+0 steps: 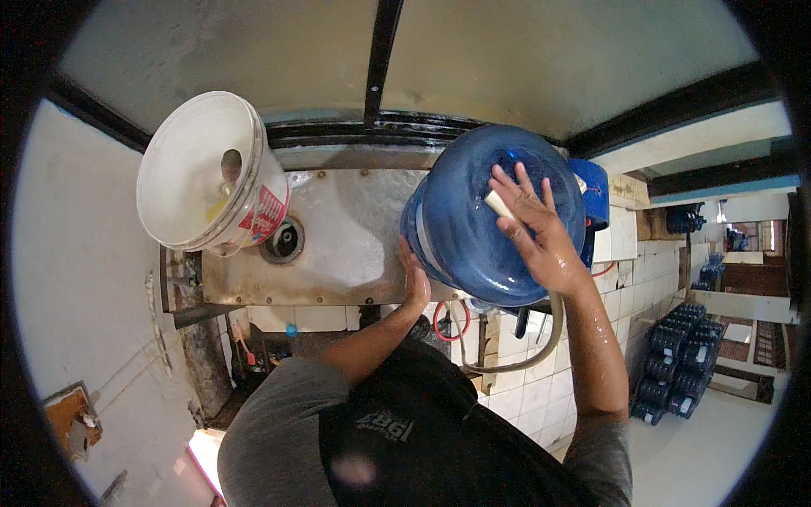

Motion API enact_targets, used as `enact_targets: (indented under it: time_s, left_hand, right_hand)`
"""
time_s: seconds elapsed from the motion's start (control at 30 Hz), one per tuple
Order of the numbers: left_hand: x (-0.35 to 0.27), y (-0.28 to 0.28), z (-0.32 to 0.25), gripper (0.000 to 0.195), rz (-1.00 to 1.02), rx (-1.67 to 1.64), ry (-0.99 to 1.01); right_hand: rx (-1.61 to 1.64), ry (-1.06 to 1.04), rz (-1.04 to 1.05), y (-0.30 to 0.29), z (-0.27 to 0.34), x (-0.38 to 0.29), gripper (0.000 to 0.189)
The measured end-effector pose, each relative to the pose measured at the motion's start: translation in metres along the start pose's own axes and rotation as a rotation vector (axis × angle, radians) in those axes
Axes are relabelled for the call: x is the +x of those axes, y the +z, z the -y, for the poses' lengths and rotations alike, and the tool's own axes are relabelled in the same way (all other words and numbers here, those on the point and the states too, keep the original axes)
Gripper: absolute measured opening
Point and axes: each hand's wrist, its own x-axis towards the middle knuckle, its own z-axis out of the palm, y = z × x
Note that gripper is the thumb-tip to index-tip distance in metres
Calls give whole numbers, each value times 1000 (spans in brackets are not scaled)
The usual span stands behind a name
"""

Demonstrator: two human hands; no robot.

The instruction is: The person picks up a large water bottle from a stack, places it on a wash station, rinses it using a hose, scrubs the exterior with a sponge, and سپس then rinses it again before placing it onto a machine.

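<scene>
A large blue plastic water bottle [456, 209] is at the right end of the metal counter, its round base turned up towards me. Its neck is hidden. My right hand [529, 222] lies on the base, fingers spread, with a pale sponge-like block [499, 206] under the thumb and palm. Wet drops shine on that forearm. Against the bottle's left side, low down, my left hand [415, 275] steadies it. A white plastic bucket [184, 171] with a red label stands at the counter's left end; inside are a brownish object [231, 166] and something yellow [217, 208].
The riveted metal counter [342, 253] has a round drain fitting [283, 239] beside the bucket. Behind it rise framed panels [374, 89]. A hose [519, 364] loops below the bottle. A blue container [589, 190] is beyond it. Several bottles [678, 361] are stacked at far right.
</scene>
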Motion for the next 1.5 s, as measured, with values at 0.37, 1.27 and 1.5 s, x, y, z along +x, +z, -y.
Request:
enact_targets:
  time_s: [0.37, 1.27, 1.5]
  left_hand:
    - [-29, 180, -259, 64, 661, 330, 271]
    - [18, 115, -171, 55, 478, 39, -305]
    - [-73, 149, -218, 79, 470, 373, 691]
  right_hand:
    - [145, -128, 38, 13, 4, -8, 49]
    - [48, -219, 172, -1, 1, -12, 58]
    - [178, -140, 28, 6, -2, -10, 53]
